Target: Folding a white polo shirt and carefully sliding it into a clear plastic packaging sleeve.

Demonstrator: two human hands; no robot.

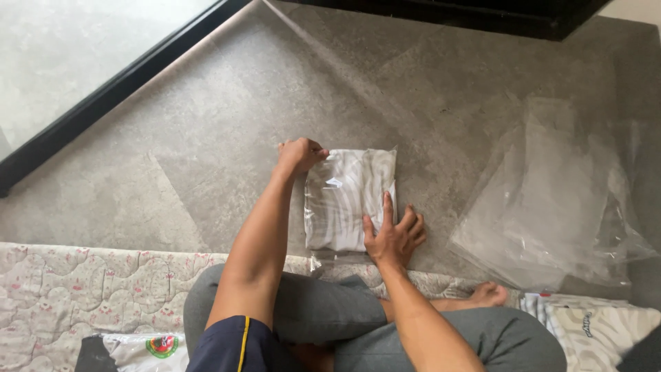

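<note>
A folded white-and-grey striped cloth in a clear plastic bag (pixel 348 196) lies flat on the grey floor in front of me. My left hand (pixel 301 154) is closed on the bag's far left corner, pinching the plastic. My right hand (pixel 394 234) lies flat with fingers spread on the bag's near right part, pressing it down. Part of the bag's near edge is hidden behind my right hand and knee.
A loose pile of clear plastic bags (pixel 558 200) lies on the floor at right. A quilted mat (pixel 82 282) runs under my crossed legs. More folded striped cloth (pixel 592 324) sits at bottom right. A black door frame (pixel 110 89) crosses the upper left.
</note>
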